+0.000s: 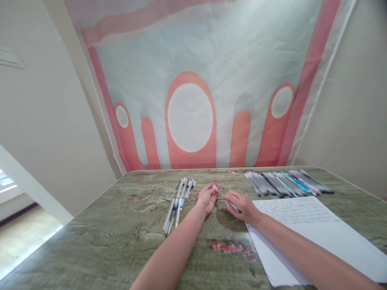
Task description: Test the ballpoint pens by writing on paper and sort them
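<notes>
A pen (221,193) with a clear barrel is held between my two hands above the middle of the table. My left hand (208,198) has its fingers at the pale upper end of the pen. My right hand (242,205) grips the pen's darker lower part, its fingers closed round it. To the left of my left hand lie several pens (173,209) in two small groups, one with a light blue part. Under my right forearm rests a white sheet of paper (320,237) with rows of handwriting on its upper part.
A long row of pens (287,184), mostly clear with some blue and pink, lies at the back right of the wood-patterned table (115,241). Behind the table hangs a pink and grey backdrop (223,60).
</notes>
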A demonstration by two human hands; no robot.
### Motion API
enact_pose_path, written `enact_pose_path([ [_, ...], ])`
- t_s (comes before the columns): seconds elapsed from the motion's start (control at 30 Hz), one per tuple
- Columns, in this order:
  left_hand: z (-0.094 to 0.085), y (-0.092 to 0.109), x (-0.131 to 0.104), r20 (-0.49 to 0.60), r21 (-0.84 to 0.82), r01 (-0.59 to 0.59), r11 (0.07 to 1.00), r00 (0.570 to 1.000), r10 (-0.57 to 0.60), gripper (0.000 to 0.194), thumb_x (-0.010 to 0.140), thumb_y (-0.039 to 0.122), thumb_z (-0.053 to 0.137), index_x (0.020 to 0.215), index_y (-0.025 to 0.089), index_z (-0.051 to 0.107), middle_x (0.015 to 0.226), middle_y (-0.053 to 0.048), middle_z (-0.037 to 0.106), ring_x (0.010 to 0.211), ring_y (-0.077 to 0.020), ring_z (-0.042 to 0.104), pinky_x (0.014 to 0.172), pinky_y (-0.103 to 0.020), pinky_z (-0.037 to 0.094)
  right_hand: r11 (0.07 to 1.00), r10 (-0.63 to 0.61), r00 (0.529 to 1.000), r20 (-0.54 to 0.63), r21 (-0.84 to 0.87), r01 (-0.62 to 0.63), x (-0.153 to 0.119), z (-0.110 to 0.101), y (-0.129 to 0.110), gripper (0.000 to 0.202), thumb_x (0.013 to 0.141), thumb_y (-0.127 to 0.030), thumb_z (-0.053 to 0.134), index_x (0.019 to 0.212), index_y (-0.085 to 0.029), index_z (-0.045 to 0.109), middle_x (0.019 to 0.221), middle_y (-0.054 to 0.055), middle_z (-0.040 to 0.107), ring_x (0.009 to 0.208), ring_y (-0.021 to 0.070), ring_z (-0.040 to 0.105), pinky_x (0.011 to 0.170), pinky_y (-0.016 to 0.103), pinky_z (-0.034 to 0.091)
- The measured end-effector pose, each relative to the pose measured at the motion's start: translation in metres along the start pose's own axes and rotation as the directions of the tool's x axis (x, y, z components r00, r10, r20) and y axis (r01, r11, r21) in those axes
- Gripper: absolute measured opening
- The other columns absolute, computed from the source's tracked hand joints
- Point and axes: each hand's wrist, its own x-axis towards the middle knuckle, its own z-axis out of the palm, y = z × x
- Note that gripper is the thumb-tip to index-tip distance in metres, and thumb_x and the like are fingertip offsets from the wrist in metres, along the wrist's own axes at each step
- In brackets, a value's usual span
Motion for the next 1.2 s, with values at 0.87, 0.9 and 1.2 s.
enact_pose_path([
  [0.87, 0.007, 0.002, -0.009, 0.099, 0.120, -0.098, 0.988, 0.991, 0.086, 0.026, 0.072, 0.012, 0.060, 0.094, 0.014, 0.047, 0.106, -0.012, 0.058, 0.091, -0.0169, 0.059, 0.078, -0.029, 0.048, 0.959, -0.096, 0.995, 0.008, -0.269, 0.094, -0.001, 0.012, 0.006, 0.027, 0.085, -0.018, 0.040, 0.107, -0.018, 0.057, 0.078, 0.006, 0.056, 0.071, 0.0118, 0.052, 0.064, 0.022, 0.042],
  [0.9, 0.007, 0.002, -0.009, 0.098, 0.122, -0.092, 0.988, 0.992, 0.081, 0.026, 0.072, 0.011, 0.060, 0.094, 0.013, 0.047, 0.106, -0.013, 0.058, 0.091, -0.0169, 0.059, 0.077, -0.028, 0.048, 0.957, -0.095, 0.995, 0.016, -0.272, 0.096, 0.000, 0.012, 0.006, 0.027, 0.085, -0.018, 0.040, 0.106, -0.018, 0.057, 0.078, 0.006, 0.056, 0.071, 0.0119, 0.052, 0.064, 0.022, 0.042],
  [1.2, 0.003, -0.002, -0.002, 0.073, 0.142, -0.147, 0.979, 0.988, 0.138, 0.034, 0.070, 0.004, 0.058, 0.098, 0.017, 0.045, 0.109, -0.009, 0.055, 0.088, -0.0151, 0.060, 0.071, -0.024, 0.048, 0.983, 0.015, 0.997, 0.076, -0.185, -0.001, 0.006, 0.010, 0.003, 0.031, 0.085, -0.019, 0.037, 0.113, -0.020, 0.052, 0.091, 0.008, 0.058, 0.082, 0.0145, 0.054, 0.070, 0.024, 0.044],
])
